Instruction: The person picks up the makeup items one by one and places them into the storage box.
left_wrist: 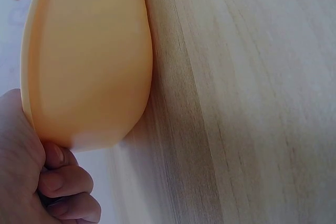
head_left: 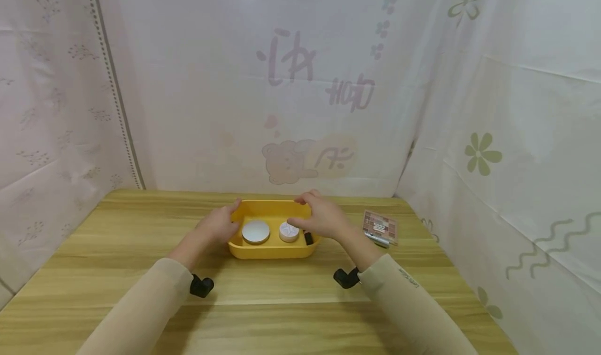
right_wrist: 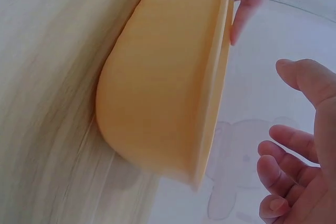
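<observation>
A yellow oblong tub (head_left: 274, 253) stands on the wooden table. Inside it lie a flat round tin with a silvery top (head_left: 255, 231), a small round white case with a raised pattern (head_left: 288, 232) and a small black item (head_left: 308, 238). My left hand (head_left: 217, 225) grips the tub's left end, thumb over the rim; the left wrist view shows its fingers (left_wrist: 65, 182) curled against the outer wall. Over the tub's right end hovers my right hand (head_left: 326, 218), thumb and fingers spread apart. The right wrist view shows nothing between them.
To the right of the tub lies a palette of brownish squares (head_left: 381, 224), with a silver tube (head_left: 377, 239) along its near edge. Printed white curtains (head_left: 211, 110) hang behind the table and at both sides.
</observation>
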Action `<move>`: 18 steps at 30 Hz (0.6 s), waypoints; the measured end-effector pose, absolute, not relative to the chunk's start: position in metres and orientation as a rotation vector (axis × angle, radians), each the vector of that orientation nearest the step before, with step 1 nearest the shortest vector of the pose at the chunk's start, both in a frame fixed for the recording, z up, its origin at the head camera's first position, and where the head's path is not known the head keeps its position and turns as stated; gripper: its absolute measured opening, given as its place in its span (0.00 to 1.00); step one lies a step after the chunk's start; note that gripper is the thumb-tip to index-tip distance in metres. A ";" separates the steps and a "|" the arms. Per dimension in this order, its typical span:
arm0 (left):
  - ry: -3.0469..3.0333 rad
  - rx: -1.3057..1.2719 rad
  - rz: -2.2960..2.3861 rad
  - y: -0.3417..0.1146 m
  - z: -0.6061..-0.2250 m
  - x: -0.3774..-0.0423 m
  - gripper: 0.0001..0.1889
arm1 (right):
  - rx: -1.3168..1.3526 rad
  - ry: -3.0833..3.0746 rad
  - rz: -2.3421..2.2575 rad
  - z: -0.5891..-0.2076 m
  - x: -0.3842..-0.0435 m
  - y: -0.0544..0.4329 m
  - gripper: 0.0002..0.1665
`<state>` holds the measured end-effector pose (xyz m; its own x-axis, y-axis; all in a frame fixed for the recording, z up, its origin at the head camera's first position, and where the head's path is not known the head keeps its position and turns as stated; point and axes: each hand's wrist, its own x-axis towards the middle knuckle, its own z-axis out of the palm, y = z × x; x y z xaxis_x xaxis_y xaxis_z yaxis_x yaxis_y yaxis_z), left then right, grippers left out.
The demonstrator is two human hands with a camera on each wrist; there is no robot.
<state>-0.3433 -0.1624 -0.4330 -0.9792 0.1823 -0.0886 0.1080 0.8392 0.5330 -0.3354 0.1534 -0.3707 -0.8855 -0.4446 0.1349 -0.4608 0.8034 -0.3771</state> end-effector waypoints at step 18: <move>2.878 0.233 0.839 -0.164 -0.434 -0.343 0.40 | 0.632 -2.838 0.817 -0.382 -0.330 0.199 0.38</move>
<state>-0.3428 -0.1638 -0.4343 -0.9789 0.1853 -0.0857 0.1103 0.8331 0.5420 -0.3304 0.1992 -0.3822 -0.9055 -0.3589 0.2264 -0.4244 0.7671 -0.4811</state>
